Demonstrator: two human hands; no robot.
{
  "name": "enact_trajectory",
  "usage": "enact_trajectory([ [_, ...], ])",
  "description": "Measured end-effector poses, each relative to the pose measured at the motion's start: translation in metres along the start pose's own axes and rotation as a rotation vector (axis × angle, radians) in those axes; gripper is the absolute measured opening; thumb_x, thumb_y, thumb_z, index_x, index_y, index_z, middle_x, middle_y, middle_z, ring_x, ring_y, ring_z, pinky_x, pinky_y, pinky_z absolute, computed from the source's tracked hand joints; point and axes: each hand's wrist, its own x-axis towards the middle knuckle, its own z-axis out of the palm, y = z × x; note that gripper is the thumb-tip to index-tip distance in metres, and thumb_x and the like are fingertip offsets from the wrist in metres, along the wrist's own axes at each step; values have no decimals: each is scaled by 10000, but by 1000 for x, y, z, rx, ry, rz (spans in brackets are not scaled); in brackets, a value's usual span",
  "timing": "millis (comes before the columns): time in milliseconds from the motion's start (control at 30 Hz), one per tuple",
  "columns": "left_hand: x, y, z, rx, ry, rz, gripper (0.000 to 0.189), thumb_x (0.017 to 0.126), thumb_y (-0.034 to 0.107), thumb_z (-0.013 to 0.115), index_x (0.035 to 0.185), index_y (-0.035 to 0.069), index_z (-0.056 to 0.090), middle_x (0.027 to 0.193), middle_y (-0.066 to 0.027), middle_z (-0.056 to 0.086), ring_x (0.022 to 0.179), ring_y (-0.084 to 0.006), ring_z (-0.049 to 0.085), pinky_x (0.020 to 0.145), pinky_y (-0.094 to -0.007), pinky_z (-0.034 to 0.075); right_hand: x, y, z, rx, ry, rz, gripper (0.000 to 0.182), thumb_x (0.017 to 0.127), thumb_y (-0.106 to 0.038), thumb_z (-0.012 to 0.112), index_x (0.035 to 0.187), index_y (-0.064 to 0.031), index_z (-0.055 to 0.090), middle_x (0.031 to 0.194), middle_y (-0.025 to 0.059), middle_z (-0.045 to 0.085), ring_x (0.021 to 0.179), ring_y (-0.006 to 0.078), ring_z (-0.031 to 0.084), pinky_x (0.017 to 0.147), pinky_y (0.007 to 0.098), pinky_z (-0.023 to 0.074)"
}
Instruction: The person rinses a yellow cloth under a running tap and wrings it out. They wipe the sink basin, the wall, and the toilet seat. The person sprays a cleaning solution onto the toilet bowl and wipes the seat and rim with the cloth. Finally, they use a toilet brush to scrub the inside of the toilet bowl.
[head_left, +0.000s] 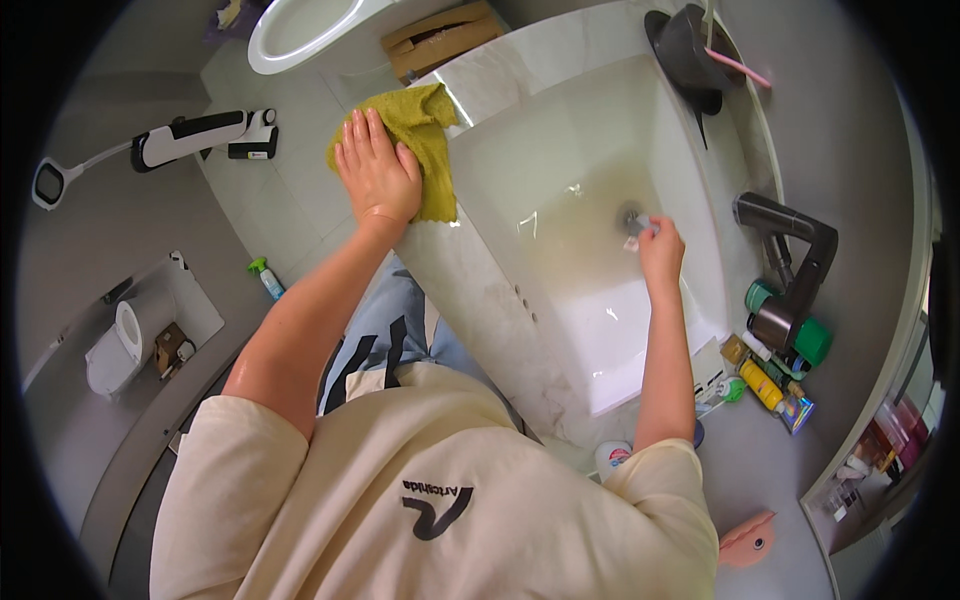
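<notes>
My left hand (377, 171) lies flat on a mustard-yellow cloth (436, 176) spread over the marble-patterned counter's left edge. Its fingers are stretched out on top of the fabric rather than closed round it. In the rectangular white sink (630, 360), my right hand (663, 251) pinches a small greyish item (643, 224) right beside the dark drain (628, 216). What the item is cannot be made out. Cloudy, brownish water (577, 217) covers part of the basin floor. A dark faucet (795, 255) stands at the sink's right side.
Behind the sink's far right corner hangs or rests a dark grey container (686, 52) with a pink-handled item (739, 67). Tubes and bottles, one a yellow tube (760, 384), crowd the faucet base. On the left are a floor washer (195, 139), a spray bottle (267, 279) and a toilet (307, 34).
</notes>
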Motion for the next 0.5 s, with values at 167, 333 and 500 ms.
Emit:
enact_trajectory([
  [167, 0, -6, 9, -32, 62, 42, 567, 820, 246, 438, 1330, 17, 341, 1372, -175, 349, 1290, -332, 285, 1062, -471, 181, 18, -60, -79, -11, -70, -1, 127, 787, -69, 531, 893, -16, 574, 775, 206, 605, 729, 373, 585, 640, 423, 459],
  [333, -3, -12, 14, -1, 53, 53, 571, 833, 256, 417, 1341, 13, 325, 1387, -173, 333, 1302, -320, 274, 1067, -469, 172, -68, -48, -131, 70, 47, 161, 104, 829, -86, 556, 910, -22, 555, 750, 162, 601, 665, 318, 583, 596, 370, 459],
  [500, -5, -11, 10, -34, -21, 179, 582, 858, 262, 384, 1369, 6, 277, 1417, -177, 283, 1329, -324, 225, 1085, -444, 135, -184, -11, -119, 167, 171, 416, 117, 853, -120, 577, 937, -38, 574, 722, 74, 581, 587, 158, 530, 563, 280, 452],
])
